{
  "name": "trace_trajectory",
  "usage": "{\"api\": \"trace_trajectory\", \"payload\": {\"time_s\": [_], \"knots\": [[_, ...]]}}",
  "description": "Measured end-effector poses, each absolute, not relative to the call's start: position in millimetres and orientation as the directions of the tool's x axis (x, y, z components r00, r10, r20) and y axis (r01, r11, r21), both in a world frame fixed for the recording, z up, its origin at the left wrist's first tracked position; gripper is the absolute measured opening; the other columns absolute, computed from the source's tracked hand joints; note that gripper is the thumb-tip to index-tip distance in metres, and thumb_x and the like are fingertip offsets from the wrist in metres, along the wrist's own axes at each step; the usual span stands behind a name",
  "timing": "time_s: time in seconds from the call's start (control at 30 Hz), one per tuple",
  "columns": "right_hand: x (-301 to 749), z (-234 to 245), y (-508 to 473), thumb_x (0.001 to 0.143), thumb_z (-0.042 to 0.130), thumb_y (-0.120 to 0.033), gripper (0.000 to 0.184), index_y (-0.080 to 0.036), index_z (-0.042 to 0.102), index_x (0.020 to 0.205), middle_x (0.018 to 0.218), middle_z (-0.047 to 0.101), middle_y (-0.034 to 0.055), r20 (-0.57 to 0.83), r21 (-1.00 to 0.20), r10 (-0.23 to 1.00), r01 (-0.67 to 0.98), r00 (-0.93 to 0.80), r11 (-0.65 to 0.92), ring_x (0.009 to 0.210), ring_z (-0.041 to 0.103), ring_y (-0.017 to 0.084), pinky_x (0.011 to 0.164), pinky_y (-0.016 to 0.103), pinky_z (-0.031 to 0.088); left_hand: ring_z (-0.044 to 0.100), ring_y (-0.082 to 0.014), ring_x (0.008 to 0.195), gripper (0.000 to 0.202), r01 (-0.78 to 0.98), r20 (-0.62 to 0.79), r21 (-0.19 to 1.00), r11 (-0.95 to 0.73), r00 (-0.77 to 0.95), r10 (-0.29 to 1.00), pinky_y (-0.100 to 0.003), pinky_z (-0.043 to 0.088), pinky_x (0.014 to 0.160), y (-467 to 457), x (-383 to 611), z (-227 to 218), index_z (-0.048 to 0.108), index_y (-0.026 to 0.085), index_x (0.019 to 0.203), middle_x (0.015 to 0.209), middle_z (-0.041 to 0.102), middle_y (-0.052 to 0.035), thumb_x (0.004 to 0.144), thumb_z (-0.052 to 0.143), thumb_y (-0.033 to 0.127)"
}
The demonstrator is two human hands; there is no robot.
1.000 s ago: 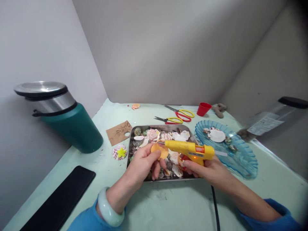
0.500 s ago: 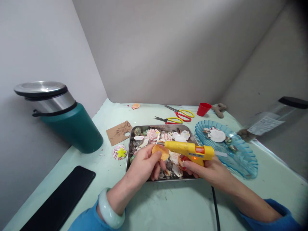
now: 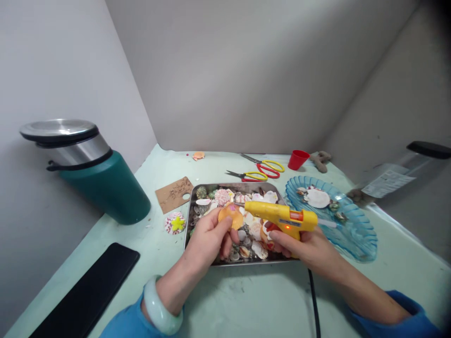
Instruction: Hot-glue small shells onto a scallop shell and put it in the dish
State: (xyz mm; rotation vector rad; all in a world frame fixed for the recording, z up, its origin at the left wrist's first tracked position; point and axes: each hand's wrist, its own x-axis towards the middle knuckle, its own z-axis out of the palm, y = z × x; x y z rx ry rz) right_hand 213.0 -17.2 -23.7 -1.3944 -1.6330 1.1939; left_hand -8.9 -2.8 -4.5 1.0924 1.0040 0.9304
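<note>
We record: glue gun (image 3: pixel 266 211) yellow; held shell (image 3: pixel 235 219) orange, pink spot (image 3: pixel 232 207); bottle (image 3: pixel 105 188) teal; dish (image 3: pixel 357 237) translucent blue; cup (image 3: pixel 299 161) red; surface (image 3: pixel 243 305) pale green; star (image 3: pixel 177 223) yellow, its disc (image 3: pixel 169 223) white speckled purple.

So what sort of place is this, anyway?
Probably a craft worktable in a walled corner: the right hand holds a yellow plastic glue gun, a rectangular metal tray of mixed seashells sits below, and two scissors with red and yellow handles lie behind it.
</note>
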Motion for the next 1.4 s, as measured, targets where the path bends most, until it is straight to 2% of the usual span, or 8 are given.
{"api": "trace_trajectory", "payload": {"time_s": [0.13,0.3,0.63,0.9,1.07,1.3,1.4], "knots": [[214.1,-24.2,-16.7,0.084,0.062,-0.051,0.032,-0.02,0.066,0.077,0.063,0.061,0.0014,-0.098,-0.924,0.968,0.383,-0.23,-0.003,0.055,0.055,0.015,0.049,0.027,0.045,0.039,-0.0031,0.031,0.022,-0.116,-0.172,0.972,0.206,0.254,0.952,-0.016,0.026,0.034,-2.6,-9.2,-5.1,0.047,0.018,0.08,0.058,0.061,0.0037,0.084,0.054,0.038],[212.5,-20.0,-16.7,0.085,0.061,-0.047,0.028,-0.02,0.065,0.078,0.061,0.058,0.0003,-0.065,-0.927,0.956,0.371,-0.286,0.048,0.054,0.053,0.014,0.047,0.026,0.042,0.038,-0.0024,0.031,0.025,-0.155,-0.148,0.97,0.186,0.232,0.962,-0.016,0.025,0.035,-3.6,-10.4,-6.2,0.048,0.017,0.076,0.058,0.061,0.003,0.083,0.056,0.04],[209.3,-16.7,-15.9,0.081,0.063,-0.049,0.03,-0.021,0.063,0.075,0.061,0.057,0.0001,-0.094,-0.954,0.965,0.3,-0.244,-0.017,0.052,0.053,0.015,0.047,0.027,0.044,0.036,-0.0021,0.029,0.024,-0.151,-0.174,0.963,0.225,0.291,0.941,-0.016,0.019,0.034,-2.0,-11.2,-4.5,0.047,0.017,0.076,0.054,0.06,0.0039,0.08,0.058,0.038],[212.3,-20.2,-15.3,0.086,0.061,-0.045,0.028,-0.02,0.064,0.077,0.062,0.058,0.0003,-0.08,-0.933,0.953,0.36,-0.291,0.032,0.054,0.053,0.014,0.048,0.025,0.043,0.034,-0.0014,0.031,0.027,-0.157,-0.135,0.972,0.173,0.227,0.964,-0.017,0.02,0.036,-3.1,-11.6,-6.6,0.049,0.016,0.072,0.054,0.059,0.0035,0.083,0.056,0.039],[212.5,-20.9,-15.8,0.086,0.061,-0.044,0.027,-0.02,0.066,0.078,0.062,0.059,0.0005,-0.058,-0.927,0.953,0.37,-0.296,0.059,0.054,0.053,0.014,0.047,0.025,0.043,0.033,-0.0016,0.031,0.03,-0.137,-0.137,0.976,0.172,0.229,0.964,-0.018,0.017,0.035,-2.3,-11.1,-6.5,0.048,0.017,0.068,0.052,0.057,0.0036,0.082,0.058,0.041],[211.4,-20.0,-16.7,0.085,0.061,-0.049,0.031,-0.019,0.064,0.075,0.061,0.058,0.0002,-0.075,-0.927,0.96,0.374,-0.268,0.032,0.053,0.052,0.014,0.047,0.024,0.042,0.031,-0.0033,0.03,0.022,-0.042,-0.189,0.977,0.207,0.267,0.945,-0.017,0.019,0.032,-3.3,-8.2,-0.9,0.053,0.017,0.084,0.053,0.056,0.0061,0.08,0.056,0.039],[212.4,-20.7,-16.7,0.085,0.06,-0.05,0.032,-0.02,0.063,0.076,0.061,0.057,-0.0002,-0.081,-0.924,0.961,0.381,-0.264,0.027,0.054,0.052,0.014,0.047,0.024,0.042,0.031,-0.0034,0.03,0.02,0.008,-0.198,0.979,0.203,0.262,0.945,-0.018,0.019,0.033,-4.2,-7.2,1.7,0.051,0.018,0.078,0.051,0.054,0.0064,0.081,0.054,0.038]]}}
